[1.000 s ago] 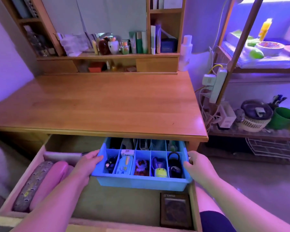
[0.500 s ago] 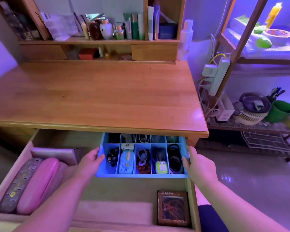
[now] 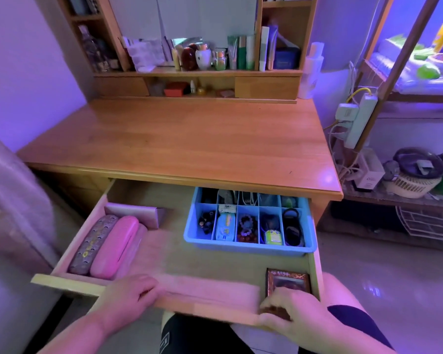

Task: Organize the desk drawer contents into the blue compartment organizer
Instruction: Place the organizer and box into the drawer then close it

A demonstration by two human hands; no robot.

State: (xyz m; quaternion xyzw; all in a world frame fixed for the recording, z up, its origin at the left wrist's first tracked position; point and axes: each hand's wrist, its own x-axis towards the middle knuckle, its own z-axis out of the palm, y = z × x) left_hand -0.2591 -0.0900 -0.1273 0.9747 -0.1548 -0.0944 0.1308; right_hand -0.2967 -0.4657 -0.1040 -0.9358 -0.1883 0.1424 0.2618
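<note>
Head view: both hands, left (image 3: 128, 292) and right (image 3: 294, 312), curled fingers over wooden drawer front (image 3: 205, 302), likely to close it; filled blue plastic organizer (image 3: 246, 247) sat at back-right corner.

Probably a home bedroom: wooden desk (image 3: 189, 141), cluttered hutch shelves (image 3: 197, 70), household rack (image 3: 420, 93).

Bare forearms, sleeveless; dark shorts (image 3: 202, 335) (a small pale mark near the hem).
</note>
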